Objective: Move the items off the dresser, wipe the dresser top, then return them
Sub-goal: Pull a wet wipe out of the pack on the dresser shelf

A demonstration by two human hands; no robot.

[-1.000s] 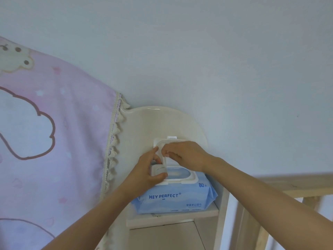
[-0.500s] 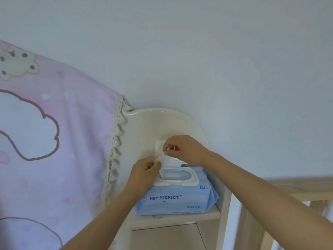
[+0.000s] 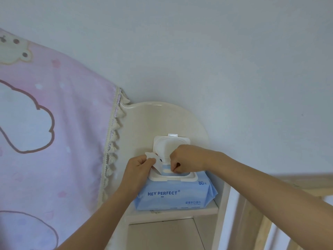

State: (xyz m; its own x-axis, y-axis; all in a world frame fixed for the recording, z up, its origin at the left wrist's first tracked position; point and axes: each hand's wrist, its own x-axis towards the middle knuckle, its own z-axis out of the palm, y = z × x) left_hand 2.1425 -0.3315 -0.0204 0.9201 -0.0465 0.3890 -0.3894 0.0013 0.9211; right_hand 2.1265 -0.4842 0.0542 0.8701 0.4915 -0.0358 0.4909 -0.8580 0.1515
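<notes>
Pale wall [image 3: 198, 51], cream shelf [image 3: 173, 215], blue plastic wipe pack [image 3: 173, 196] lying lengthwise left-right, white lid [image 3: 171, 143] flipped far, left hand [image 3: 138, 171] pinching white peeled seal [image 3: 155, 161], right hand [image 3: 188, 159] curled at opening, grasp unclear

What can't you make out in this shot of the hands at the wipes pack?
Head view:
- Opening of the wipes pack: mostly covered by the right hand; whether it pinches a wipe is unclear.
- White flap in the left hand: partly hidden by its fingers.
- Small print on the pack: too small.
- Wooden rail, right: blurred.
- Compartment under the shelf: cut off by the bottom edge.
</notes>
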